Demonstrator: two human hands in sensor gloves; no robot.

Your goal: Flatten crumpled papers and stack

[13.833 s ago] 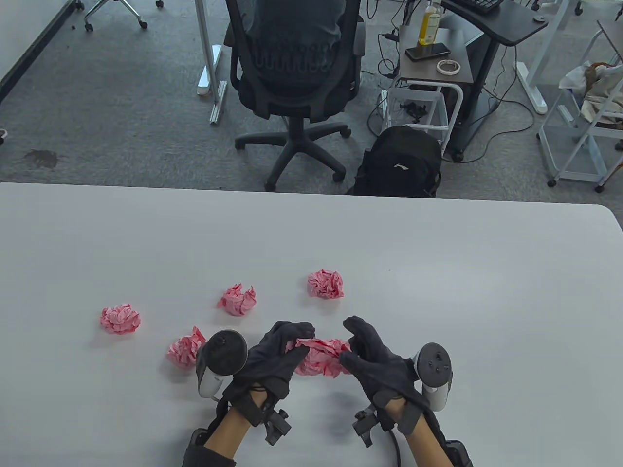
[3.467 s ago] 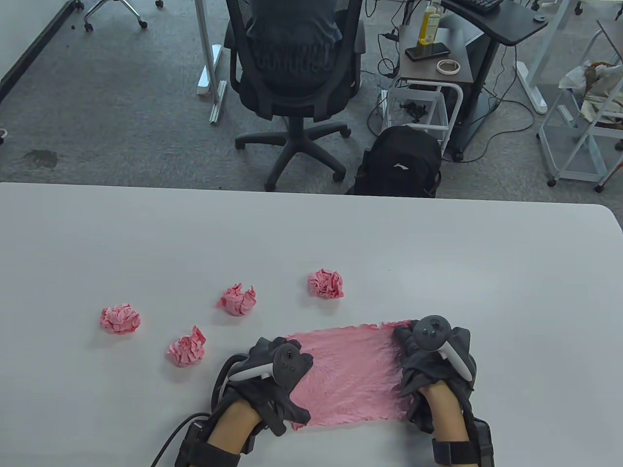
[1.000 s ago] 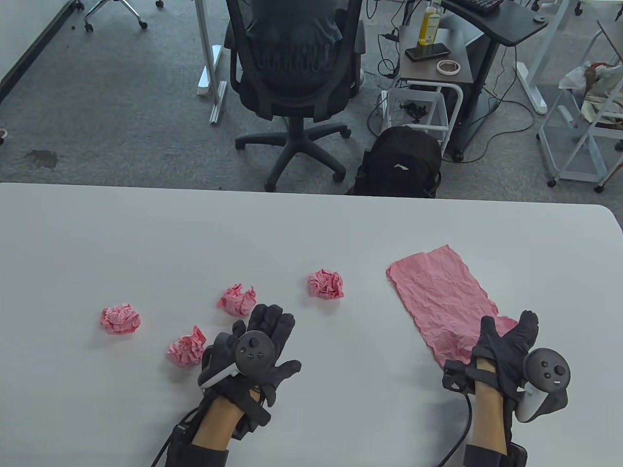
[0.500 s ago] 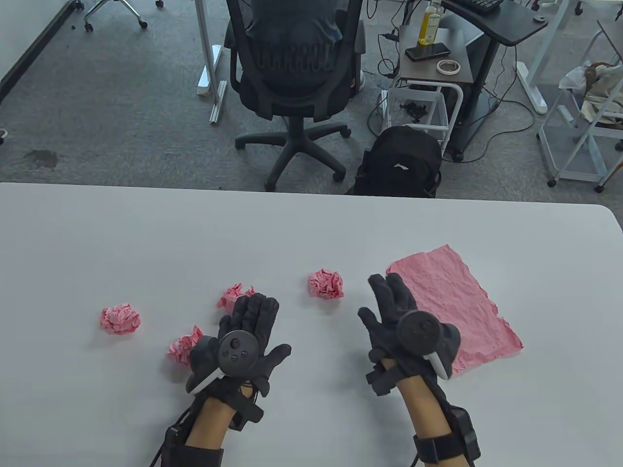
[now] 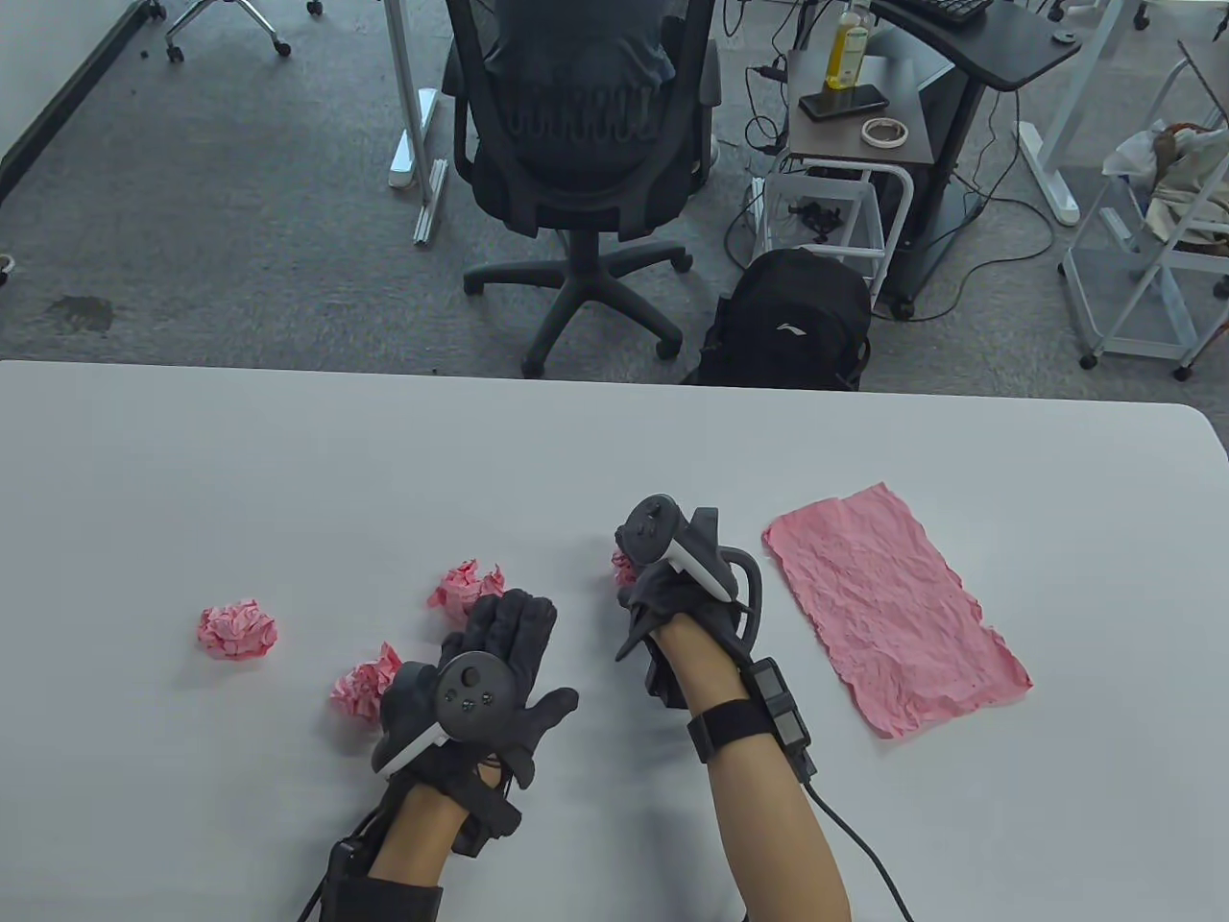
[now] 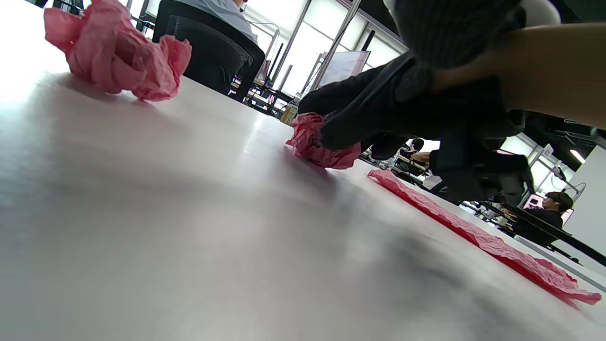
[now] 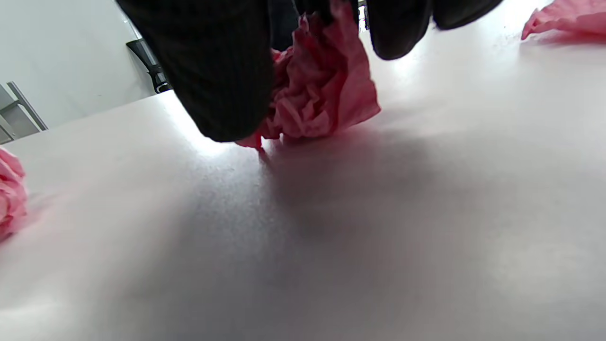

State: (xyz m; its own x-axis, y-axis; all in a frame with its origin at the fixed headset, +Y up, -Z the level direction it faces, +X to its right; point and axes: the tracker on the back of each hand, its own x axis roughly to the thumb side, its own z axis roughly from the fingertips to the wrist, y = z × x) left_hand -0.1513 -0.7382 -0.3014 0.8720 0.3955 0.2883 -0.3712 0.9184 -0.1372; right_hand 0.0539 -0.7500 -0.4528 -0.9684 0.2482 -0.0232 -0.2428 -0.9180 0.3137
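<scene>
A flattened pink sheet (image 5: pixel 888 619) lies at the right of the white table (image 5: pixel 614 451). My right hand (image 5: pixel 641 579) has reached left of it and curls down over a crumpled pink ball (image 5: pixel 621 569). In the right wrist view the ball (image 7: pixel 322 94) sits pinched between thumb and fingers (image 7: pixel 222 71) while resting on the table. My left hand (image 5: pixel 509 629) lies flat and open, holding nothing, fingertips just short of a second ball (image 5: pixel 464 586). Two more balls (image 5: pixel 237 629) (image 5: pixel 365 684) lie to the left. The left wrist view shows the gripped ball (image 6: pixel 317 147).
Beyond the table's far edge stand an office chair (image 5: pixel 581 144) with a person seated in it, a black backpack (image 5: pixel 792 322), a side table (image 5: pixel 850 115) and a white cart (image 5: pixel 1152 259). The tabletop's far half holds nothing.
My right hand has left the flattened sheet, swung left and closed on the ball near the table's middle. The left hand has barely shifted and stays flat.
</scene>
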